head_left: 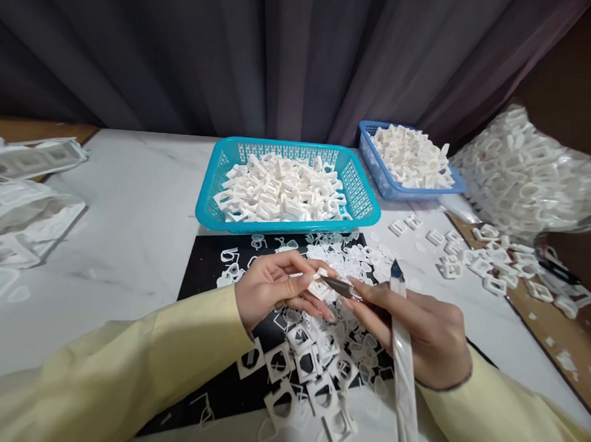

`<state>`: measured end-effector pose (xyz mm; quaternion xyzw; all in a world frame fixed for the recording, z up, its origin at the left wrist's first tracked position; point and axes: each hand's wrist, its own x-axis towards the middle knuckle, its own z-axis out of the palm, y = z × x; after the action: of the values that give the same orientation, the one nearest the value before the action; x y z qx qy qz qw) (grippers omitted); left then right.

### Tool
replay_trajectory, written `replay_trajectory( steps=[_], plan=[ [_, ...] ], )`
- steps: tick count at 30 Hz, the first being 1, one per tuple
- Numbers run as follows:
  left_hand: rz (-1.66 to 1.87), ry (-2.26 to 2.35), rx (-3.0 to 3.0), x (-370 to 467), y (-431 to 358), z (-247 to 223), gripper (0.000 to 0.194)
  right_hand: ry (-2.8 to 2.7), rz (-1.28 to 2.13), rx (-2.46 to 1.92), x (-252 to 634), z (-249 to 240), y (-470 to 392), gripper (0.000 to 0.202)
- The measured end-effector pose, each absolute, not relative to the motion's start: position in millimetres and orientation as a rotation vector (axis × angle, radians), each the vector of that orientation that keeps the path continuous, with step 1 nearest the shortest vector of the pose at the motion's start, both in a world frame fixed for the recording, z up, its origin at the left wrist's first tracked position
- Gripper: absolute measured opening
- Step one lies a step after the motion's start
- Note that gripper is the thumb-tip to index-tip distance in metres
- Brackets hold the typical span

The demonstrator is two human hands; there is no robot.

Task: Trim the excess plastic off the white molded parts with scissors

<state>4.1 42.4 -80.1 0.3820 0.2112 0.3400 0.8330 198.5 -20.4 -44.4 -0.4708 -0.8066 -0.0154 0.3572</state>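
My left hand pinches a small white plastic piece between thumb and fingers, above a black mat. In my right hand is a knife with a pointed metal blade, its tip at the white piece; the fingers hide its handle. A long white-wrapped stick with a dark tip crosses in front of my right hand; I cannot tell how it is held. Under and around both hands lie square white frames with round openings and many thin white scraps.
Behind the mat stands a turquoise basket heaped with white pieces, and a blue basket of them at its right. A full clear bag and loose white parts lie at right. Larger white parts lie left.
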Motion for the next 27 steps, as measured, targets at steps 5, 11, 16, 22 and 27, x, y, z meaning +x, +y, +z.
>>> replay_trajectory(
  steps=[5, 11, 16, 22, 27],
  plan=[
    [0.721, 0.467, 0.806, 3.5, 42.7, -82.9, 0.008, -2.072, -0.087, -1.241, 197.0, -44.5, -20.5, 0.012],
    [0.72, 0.504, 0.826, 4.6, 43.0, -83.8, 0.009, -2.081, -0.049, -1.244, 197.6, -45.4, -20.5, 0.014],
    [0.713, 0.536, 0.844, 4.1, 41.9, -81.7, 0.012, -2.087, 0.012, -1.239, 199.4, -46.3, -18.9, 0.013],
    [0.701, 0.528, 0.864, 4.1, 42.2, -82.5, 0.01, -2.097, 0.054, -1.242, 201.4, -46.4, -18.9, 0.011],
    [0.697, 0.512, 0.874, 4.9, 43.1, -83.5, 0.008, -2.1, 0.076, -1.236, 202.8, -47.5, -18.3, 0.01]
  ],
)
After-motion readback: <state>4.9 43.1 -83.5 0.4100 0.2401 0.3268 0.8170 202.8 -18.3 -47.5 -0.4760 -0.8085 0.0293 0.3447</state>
